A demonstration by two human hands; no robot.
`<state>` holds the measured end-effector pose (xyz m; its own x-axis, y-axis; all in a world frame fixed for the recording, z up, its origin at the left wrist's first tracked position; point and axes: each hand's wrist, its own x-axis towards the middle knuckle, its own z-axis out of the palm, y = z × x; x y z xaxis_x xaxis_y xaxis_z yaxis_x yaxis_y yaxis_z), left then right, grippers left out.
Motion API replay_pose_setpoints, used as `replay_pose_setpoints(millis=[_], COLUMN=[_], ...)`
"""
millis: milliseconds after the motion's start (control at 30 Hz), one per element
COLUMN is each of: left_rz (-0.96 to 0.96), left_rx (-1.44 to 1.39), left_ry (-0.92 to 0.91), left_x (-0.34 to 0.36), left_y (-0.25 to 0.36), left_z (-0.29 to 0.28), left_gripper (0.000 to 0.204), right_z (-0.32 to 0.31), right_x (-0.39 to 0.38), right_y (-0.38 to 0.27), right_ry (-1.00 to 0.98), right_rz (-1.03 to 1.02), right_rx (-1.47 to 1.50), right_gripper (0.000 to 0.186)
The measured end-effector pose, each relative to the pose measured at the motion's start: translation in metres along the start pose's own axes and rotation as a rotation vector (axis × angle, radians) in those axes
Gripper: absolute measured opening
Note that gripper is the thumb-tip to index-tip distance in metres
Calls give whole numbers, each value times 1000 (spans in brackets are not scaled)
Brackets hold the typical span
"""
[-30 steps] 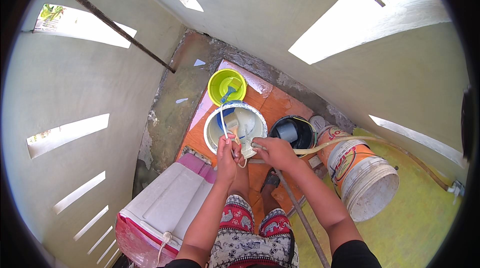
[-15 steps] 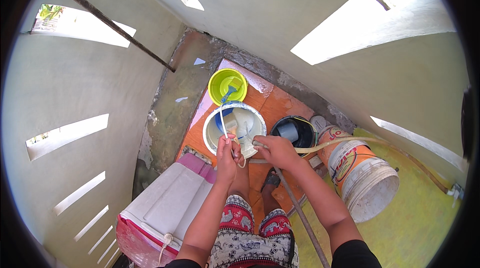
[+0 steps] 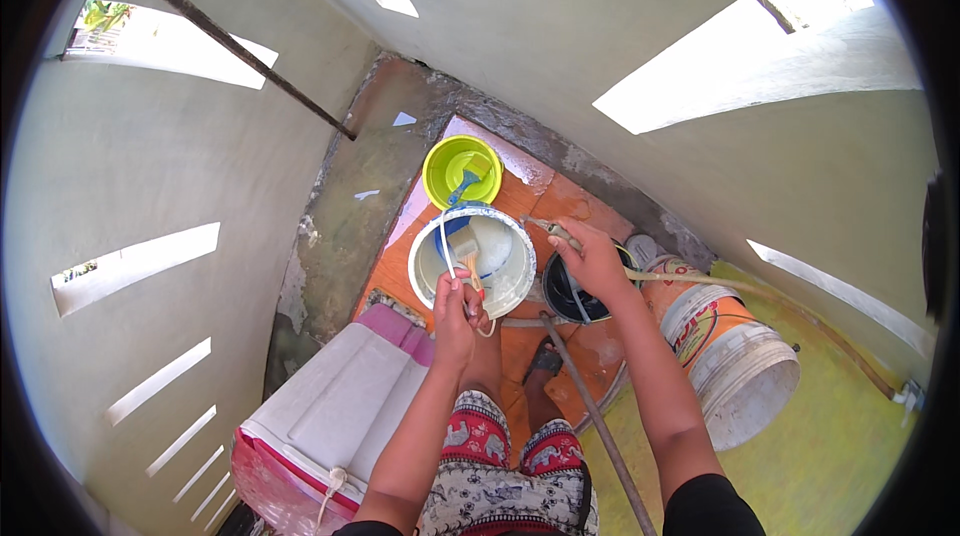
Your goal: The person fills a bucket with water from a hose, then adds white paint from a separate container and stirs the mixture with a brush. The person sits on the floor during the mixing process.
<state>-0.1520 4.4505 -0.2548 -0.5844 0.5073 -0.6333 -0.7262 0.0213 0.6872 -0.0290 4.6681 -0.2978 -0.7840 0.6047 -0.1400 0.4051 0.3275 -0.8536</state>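
My left hand (image 3: 460, 306) is closed round a pale hose (image 3: 446, 244), whose end bends over a white bucket (image 3: 527, 281). Beside those fingers, a paintbrush (image 3: 468, 256) with a wooden-and-red handle leans inside the bucket; whether the hand touches it is unclear. My right hand (image 3: 592, 261) grips a narrow grey-tan item (image 3: 545, 227), its thin tip pointing left over the bucket's right rim. Its kind does not show. Beneath that hand stands a black bucket (image 3: 556, 286) with a grey item inside. A lime-green basin (image 3: 432, 176) beyond the white bucket holds a blue-handled brush (image 3: 462, 186).
A long pole (image 3: 595, 411) slants up between my legs and right arm. To the left sits a white-and-pink plastic box (image 3: 345, 391). An orange-and-white bucket (image 3: 745, 376) lies tilted at right, near the hose's wall tap (image 3: 908, 396). Walls enclose both sides.
My right hand has moved up and right, away from the pole's top, and the narrow item now shows in it. The left hand stays almost where it was, still gripping the hose.
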Motion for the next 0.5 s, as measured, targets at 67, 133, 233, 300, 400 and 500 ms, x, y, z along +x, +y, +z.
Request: replay_pose_setpoints(millis=[67, 133, 233, 300, 400, 500], left_rz=[-1, 1, -9, -8, -53, -97], left_rx=[-18, -2, -2, -5, -16, -9], left_ry=[9, 21, 45, 21, 14, -22], left_x=[-1, -1, -2, -1, 2, 0], left_y=[2, 4, 9, 14, 20, 30], left_z=[-1, -3, -8, -12, -16, -16], left_gripper=[19, 20, 23, 24, 26, 27], right_z=[1, 9, 26, 38, 51, 58], right_x=[12, 20, 27, 32, 38, 45], right_y=[27, 57, 103, 134, 169, 158], right_ry=[35, 42, 9, -37, 4, 220], right_rz=[9, 47, 142, 231, 287, 168], right_rx=[28, -14, -71, -159, -409, -503], right_gripper=[30, 31, 33, 35, 35, 34])
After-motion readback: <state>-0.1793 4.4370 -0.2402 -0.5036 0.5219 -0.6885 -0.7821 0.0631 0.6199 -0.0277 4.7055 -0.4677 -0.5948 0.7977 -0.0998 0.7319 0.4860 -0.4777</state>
